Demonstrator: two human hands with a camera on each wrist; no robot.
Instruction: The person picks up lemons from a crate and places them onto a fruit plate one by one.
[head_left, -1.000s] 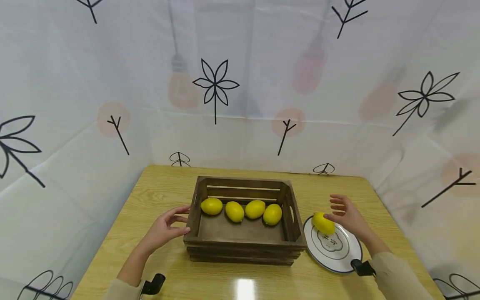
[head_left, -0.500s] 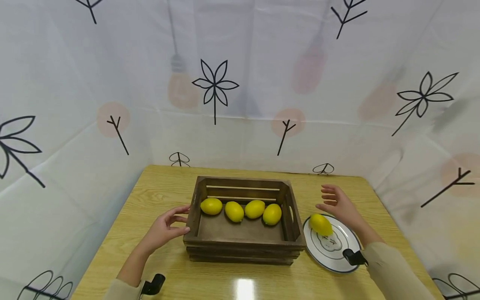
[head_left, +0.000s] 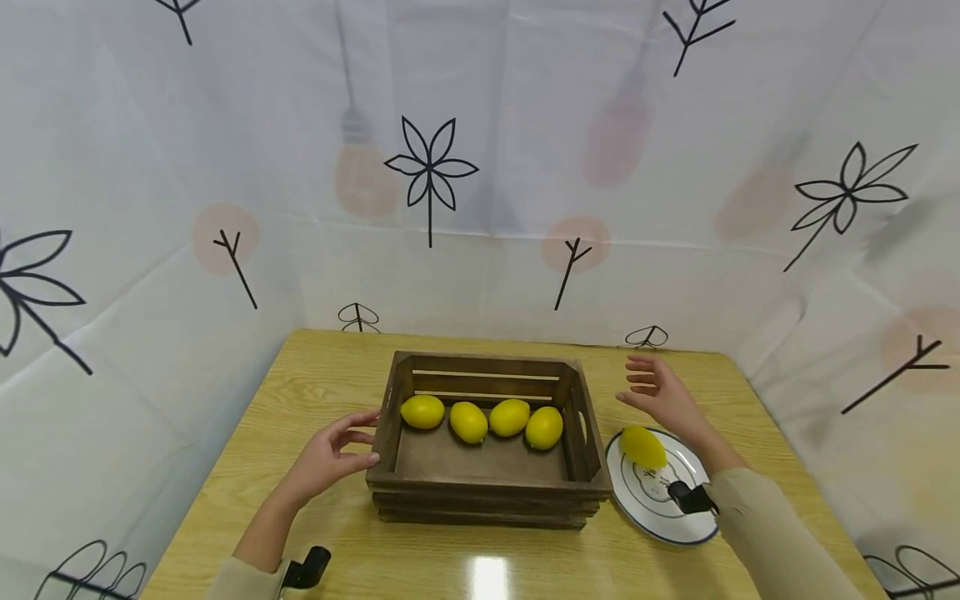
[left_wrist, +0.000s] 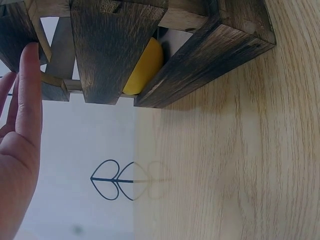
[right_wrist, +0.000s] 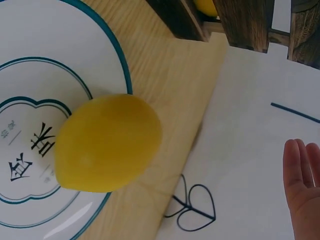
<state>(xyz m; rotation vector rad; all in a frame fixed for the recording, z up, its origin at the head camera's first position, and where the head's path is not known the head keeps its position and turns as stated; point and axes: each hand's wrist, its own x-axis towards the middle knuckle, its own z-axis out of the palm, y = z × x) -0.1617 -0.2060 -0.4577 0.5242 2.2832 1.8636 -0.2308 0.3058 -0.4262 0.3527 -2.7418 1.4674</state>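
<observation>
A dark brown wooden crate (head_left: 487,500) stands mid-table, with several yellow lemons (head_left: 468,423) in a row across its floor. At its left side is my left hand (head_left: 326,458), fingertips right at the slats; the left wrist view shows one finger (left_wrist: 30,95) lying straight along the wood. To the right of the crate, one more lemon (head_left: 642,447) lies on a white plate (head_left: 660,523) with a blue rim. Beyond that lemon, above the plate's far edge, my right hand (head_left: 663,398) holds nothing, its fingers extended toward the crate and apart from the lemon.
The wooden table (head_left: 322,367) carries the crate and plate side by side, the plate close against the crate's right end. Behind and on both sides hangs a pale cloth (head_left: 487,292) printed with plant drawings. Black wrist cameras (head_left: 307,569) sit at both sleeves.
My right hand has moved left and farther back, away from the plate's lemon that its thumb overlapped before. That lemon has shifted slightly left. My left hand and the crate stay put.
</observation>
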